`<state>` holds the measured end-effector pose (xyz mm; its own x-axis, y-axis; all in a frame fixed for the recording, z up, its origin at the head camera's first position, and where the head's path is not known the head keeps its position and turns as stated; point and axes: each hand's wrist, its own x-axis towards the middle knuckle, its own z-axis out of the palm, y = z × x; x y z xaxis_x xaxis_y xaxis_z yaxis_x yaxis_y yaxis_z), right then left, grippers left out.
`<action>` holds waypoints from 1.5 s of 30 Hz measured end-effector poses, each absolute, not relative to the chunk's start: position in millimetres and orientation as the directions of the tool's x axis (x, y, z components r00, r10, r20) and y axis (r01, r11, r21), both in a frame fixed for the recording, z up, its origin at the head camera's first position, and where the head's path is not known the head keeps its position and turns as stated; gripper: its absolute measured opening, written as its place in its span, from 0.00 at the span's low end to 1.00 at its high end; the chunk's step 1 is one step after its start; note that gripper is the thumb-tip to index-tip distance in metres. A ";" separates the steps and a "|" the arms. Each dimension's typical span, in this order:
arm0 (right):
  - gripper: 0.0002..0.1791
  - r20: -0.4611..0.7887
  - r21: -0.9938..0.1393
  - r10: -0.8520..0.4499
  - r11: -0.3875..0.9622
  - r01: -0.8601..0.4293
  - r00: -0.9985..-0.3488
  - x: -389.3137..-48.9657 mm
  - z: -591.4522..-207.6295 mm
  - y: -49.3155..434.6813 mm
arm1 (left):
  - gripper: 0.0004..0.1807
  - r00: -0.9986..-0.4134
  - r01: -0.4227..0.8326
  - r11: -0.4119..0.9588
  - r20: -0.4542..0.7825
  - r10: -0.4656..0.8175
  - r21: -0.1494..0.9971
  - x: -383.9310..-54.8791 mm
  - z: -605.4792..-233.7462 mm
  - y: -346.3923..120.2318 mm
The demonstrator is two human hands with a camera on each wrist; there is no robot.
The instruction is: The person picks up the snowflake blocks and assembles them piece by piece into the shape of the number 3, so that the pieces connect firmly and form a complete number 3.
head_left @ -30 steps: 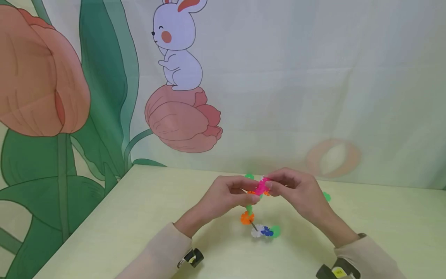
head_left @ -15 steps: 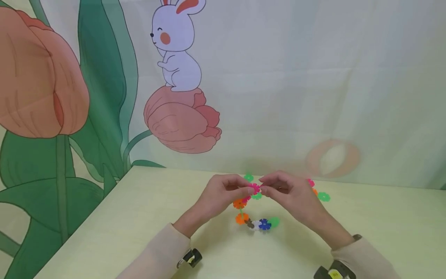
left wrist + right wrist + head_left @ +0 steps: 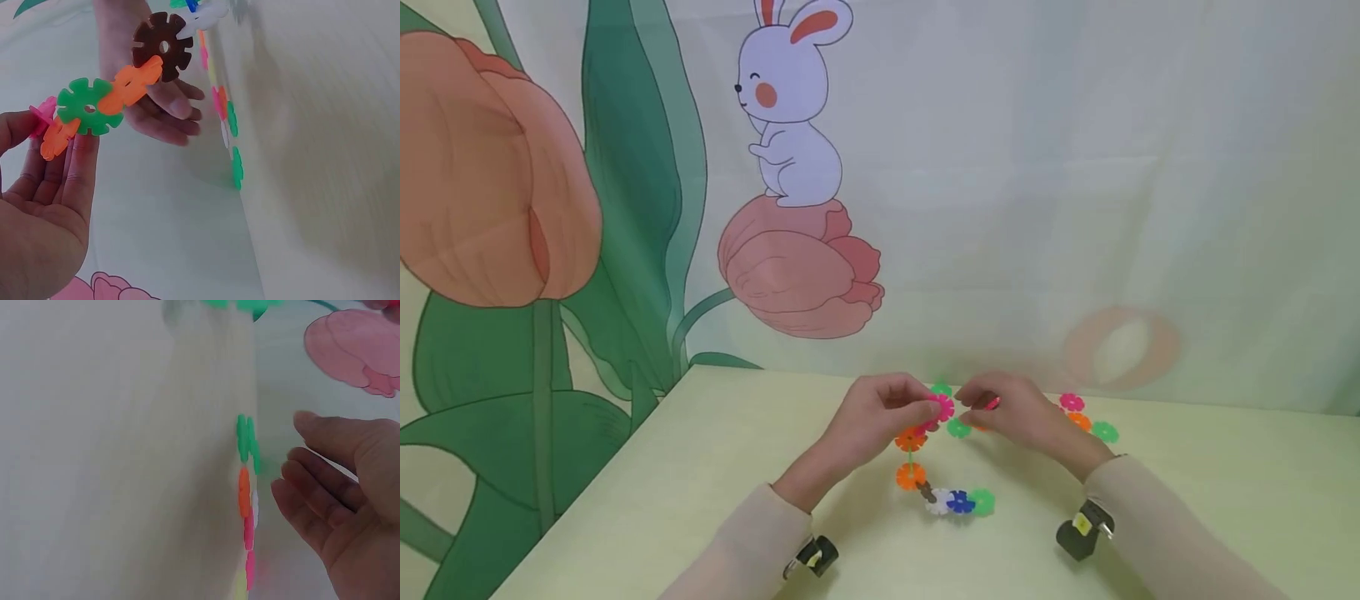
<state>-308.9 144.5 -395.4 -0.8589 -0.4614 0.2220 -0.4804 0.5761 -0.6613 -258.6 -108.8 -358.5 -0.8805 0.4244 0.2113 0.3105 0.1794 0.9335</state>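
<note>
My left hand [image 3: 880, 421] pinches a pink snowflake disc [image 3: 944, 407] at the upper end of a chain of interlocked plastic discs. From there the chain hangs through orange and green to a lower orange disc [image 3: 911, 477], a brown disc [image 3: 164, 47], a white disc [image 3: 939, 502], a blue disc [image 3: 960, 502] and an end green disc [image 3: 982, 502]. The right hand [image 3: 1022, 412] is apart from the chain, above loose discs at the back of the table. In the right wrist view its thumb and fingers are spread with nothing between them.
Loose discs lie along the back of the table [image 3: 647, 500], among them a pink disc [image 3: 1072, 402], an orange disc [image 3: 1079, 422] and a green disc [image 3: 1105, 432]. Behind the table hangs a printed cloth [image 3: 1000, 208].
The right hand has let go of the pink disc and moved away to the right, toward the loose discs. The left hand keeps its pinch, with the chain hanging below it.
</note>
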 end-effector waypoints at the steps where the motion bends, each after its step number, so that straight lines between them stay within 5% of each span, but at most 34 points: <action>1: 0.14 0.206 -0.644 -0.480 0.590 -0.487 -0.853 -313.3 -395.8 143.9 | 0.07 -0.880 0.310 0.177 0.211 0.426 0.934 -258.6 -358.4 -108.1; 13: 0.10 0.052 -0.522 -0.571 0.684 -0.510 -0.819 -338.2 -401.0 139.4 | 0.07 -0.881 0.301 0.172 0.204 0.426 0.938 -257.6 -355.2 -103.4; 20: 0.13 0.016 -0.561 -0.538 0.693 -0.452 -0.843 -338.5 -400.1 138.9 | 0.06 -0.884 0.303 0.192 0.200 0.422 0.934 -257.4 -354.4 -104.0; 31: 0.05 0.202 -0.676 -0.436 0.586 -0.447 -0.877 -307.8 -391.3 147.0 | 0.08 -0.882 0.298 0.205 0.187 0.432 0.932 -256.8 -356.9 -106.1; 39: 0.08 0.277 -0.769 -0.327 0.488 -0.412 -0.904 -266.6 -366.2 158.0 | 0.08 -0.887 0.280 0.223 0.163 0.431 0.934 -257.0 -359.6 -106.1; 45: 0.05 0.377 -0.756 -0.323 0.434 -0.490 -0.868 -250.8 -356.8 159.2 | 0.09 -0.875 0.279 0.188 0.169 0.454 0.942 -257.6 -361.2 -105.6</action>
